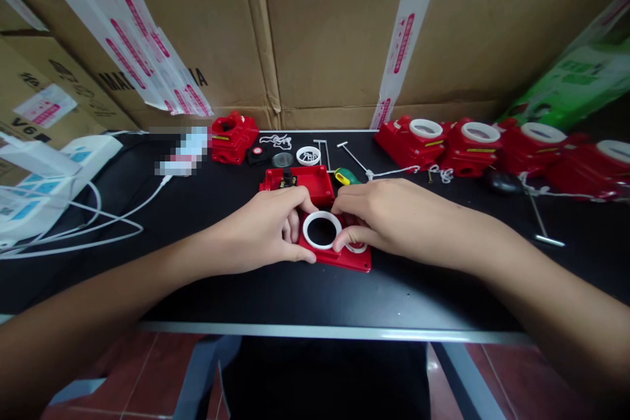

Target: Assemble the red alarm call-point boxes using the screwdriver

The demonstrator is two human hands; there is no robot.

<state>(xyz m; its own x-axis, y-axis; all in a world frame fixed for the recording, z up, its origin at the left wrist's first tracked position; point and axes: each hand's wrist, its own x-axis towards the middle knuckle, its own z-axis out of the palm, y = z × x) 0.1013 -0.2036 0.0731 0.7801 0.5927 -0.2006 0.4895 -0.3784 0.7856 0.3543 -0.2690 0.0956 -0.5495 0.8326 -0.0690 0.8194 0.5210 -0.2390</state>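
Hands on my red housing [339,256], mid-table [394,295]: left hand [266,230] grips its left edge, right hand [378,216] pinches the white ring [321,230] seated on it. Red base [300,185] just behind. Finished red units [443,141] far right; white cables [98,216] left.

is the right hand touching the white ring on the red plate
Touching. The head view shows the right hand with its thumb pressed against the outer edge of the white ring, which sits on the red plate.
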